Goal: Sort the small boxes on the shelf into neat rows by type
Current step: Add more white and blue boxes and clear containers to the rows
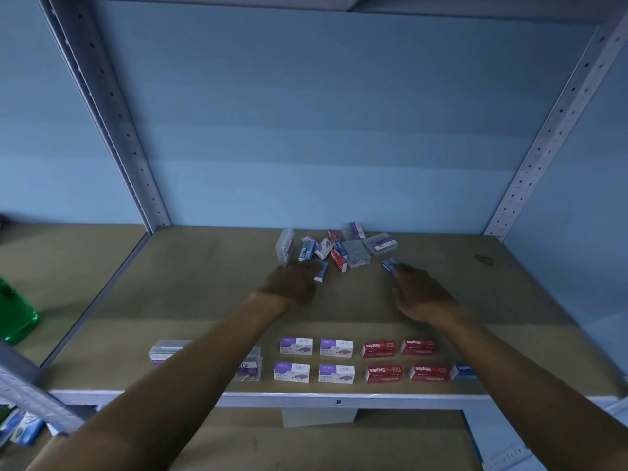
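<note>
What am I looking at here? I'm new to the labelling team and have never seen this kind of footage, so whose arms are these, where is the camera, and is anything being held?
There is no machine: a person wears a wide-angle camera on the head, looking forward and down, so the two arms are their own.

They reach over a brown shelf in a grey metal rack. Along the front edge, small boxes are already sorted into rows: clear plastic cases, purple-and-white boxes, red staple boxes and one blue box.

At the back lies an unsorted pile.

The left hand touches a blue-and-white box; its grip is blurred. The right hand pinches another small blue box.
</note>
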